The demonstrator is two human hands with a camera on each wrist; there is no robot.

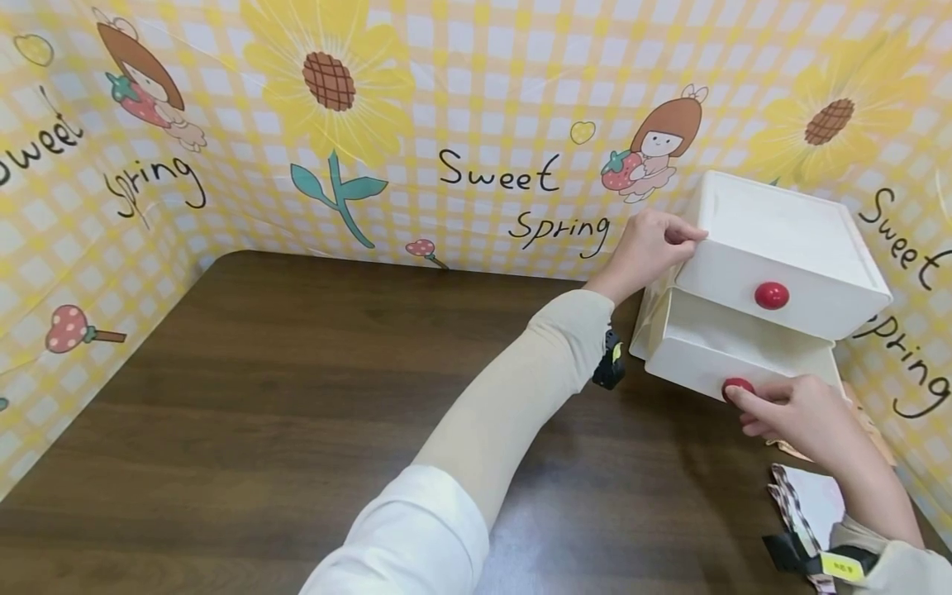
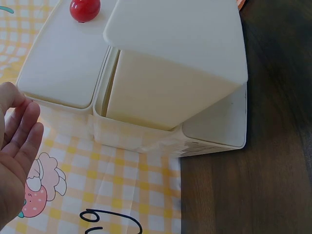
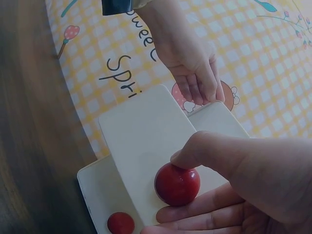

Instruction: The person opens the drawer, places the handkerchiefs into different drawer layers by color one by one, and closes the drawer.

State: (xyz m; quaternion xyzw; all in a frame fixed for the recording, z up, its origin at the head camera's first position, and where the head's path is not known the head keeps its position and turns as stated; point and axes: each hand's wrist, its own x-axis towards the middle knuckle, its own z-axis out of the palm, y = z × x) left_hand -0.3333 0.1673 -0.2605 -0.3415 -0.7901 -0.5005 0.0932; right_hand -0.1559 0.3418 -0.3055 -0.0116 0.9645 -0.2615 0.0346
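A white drawer unit (image 1: 788, 219) with red knobs stands at the back right of the table. Its middle drawer (image 1: 721, 359) is pulled out, and the part of its inside that shows is bare white. My right hand (image 1: 806, 413) pinches that drawer's red knob (image 3: 178, 184) between thumb and fingers. At the unit's upper left front corner, the fingertips of my left hand (image 1: 654, 248) touch the edge, with the fingers loosely bent in the left wrist view. The top drawer (image 2: 63, 58) and the bottom drawer (image 3: 105, 195) are pushed in.
Folded cloths, one white with a dark patterned edge (image 1: 814, 496), lie on the dark wooden table (image 1: 297, 397) near my right forearm. An orange cloth (image 1: 870, 426) shows beside the drawer unit. A yellow checked sheet (image 1: 476, 99) stands behind the table and at its sides.
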